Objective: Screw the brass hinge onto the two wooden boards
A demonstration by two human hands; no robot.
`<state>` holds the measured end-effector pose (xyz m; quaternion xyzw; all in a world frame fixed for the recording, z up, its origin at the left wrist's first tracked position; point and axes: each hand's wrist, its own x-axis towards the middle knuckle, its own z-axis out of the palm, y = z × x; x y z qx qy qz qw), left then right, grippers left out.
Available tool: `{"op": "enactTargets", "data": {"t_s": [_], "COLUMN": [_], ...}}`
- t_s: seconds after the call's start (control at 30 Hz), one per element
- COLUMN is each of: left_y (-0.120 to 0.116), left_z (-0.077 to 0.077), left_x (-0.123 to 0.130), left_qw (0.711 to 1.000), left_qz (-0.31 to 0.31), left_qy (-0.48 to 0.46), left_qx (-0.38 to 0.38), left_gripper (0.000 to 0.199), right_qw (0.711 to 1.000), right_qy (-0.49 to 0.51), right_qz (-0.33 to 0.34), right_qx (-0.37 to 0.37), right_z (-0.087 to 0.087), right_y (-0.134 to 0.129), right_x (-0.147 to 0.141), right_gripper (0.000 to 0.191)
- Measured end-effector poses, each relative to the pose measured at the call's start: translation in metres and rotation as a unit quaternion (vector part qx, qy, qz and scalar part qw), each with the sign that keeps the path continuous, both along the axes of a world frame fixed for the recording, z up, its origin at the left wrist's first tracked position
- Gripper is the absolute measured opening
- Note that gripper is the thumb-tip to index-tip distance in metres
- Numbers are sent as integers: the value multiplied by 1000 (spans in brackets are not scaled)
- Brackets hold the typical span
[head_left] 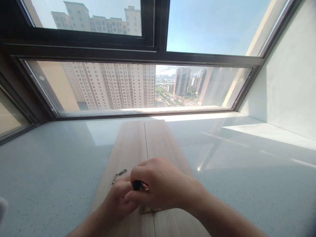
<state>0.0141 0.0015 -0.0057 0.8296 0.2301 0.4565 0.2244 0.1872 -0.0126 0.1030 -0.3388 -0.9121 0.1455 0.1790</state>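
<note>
My right hand (158,184) is closed around a screwdriver (137,185); its black handle end shows between thumb and forefinger, and the rest is covered by the fingers. Tucked against it on the left, my left hand (120,196) is curled, with its fingertips hidden behind the right hand. A brass-coloured metal plate, looking like a hinge (146,209), lies beneath my hands across the seam of two pale wooden boards (132,141). Just beyond my left hand, a few loose screws (120,172) rest on the left board.
The boards lie side by side on a glossy speckled white sill (61,171), running toward the window. A dark window frame (138,113) borders the sill at the back, and a white wall (291,75) stands on the right. Part of a white object (3,208) shows at the left edge.
</note>
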Motion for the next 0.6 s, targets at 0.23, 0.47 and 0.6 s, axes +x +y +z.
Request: {"op": "enactTargets", "data": {"t_s": [0.23, 0.47, 0.6], "left_y": [3, -2, -1], "left_z": [-4, 4, -1], "left_x": [-4, 0, -1], "left_qw": [999, 1000, 999], "left_qz": [-30, -17, -29], "left_qy": [16, 14, 0], "left_qx": [-16, -6, -22], "left_gripper": [18, 12, 11], "right_qw": [1000, 1000, 1000], "right_qy": [18, 10, -16], "right_qz": [12, 1, -20], "right_qx": [-20, -14, -2], "right_z": [3, 3, -1], "right_y": [-2, -3, 0], "right_x": [3, 2, 0], "right_gripper": [24, 9, 27]}}
